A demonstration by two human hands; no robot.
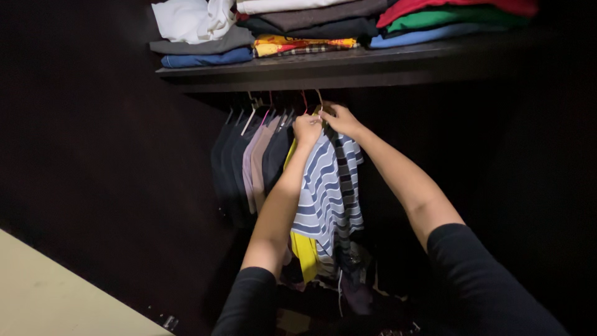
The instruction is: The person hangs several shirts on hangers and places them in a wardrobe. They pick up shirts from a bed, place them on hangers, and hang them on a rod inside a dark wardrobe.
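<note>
Both my arms reach up into a dark wardrobe. My left hand [306, 129] is closed at the top of a blue-and-white striped shirt [326, 193] that hangs from the rail. My right hand [341, 119] grips the hook of its hanger [319, 104] just beside the left hand. A yellow garment [305, 249] hangs behind the striped shirt and shows below it. To the left hang several dark, grey and mauve garments [249, 162] on hangers.
A dark shelf [323, 65] runs above the rail, stacked with folded clothes [298, 28] in white, grey, blue, yellow, red and green. Loose clothing lies on the wardrobe floor [354, 292]. A pale surface [50, 292] fills the bottom left corner.
</note>
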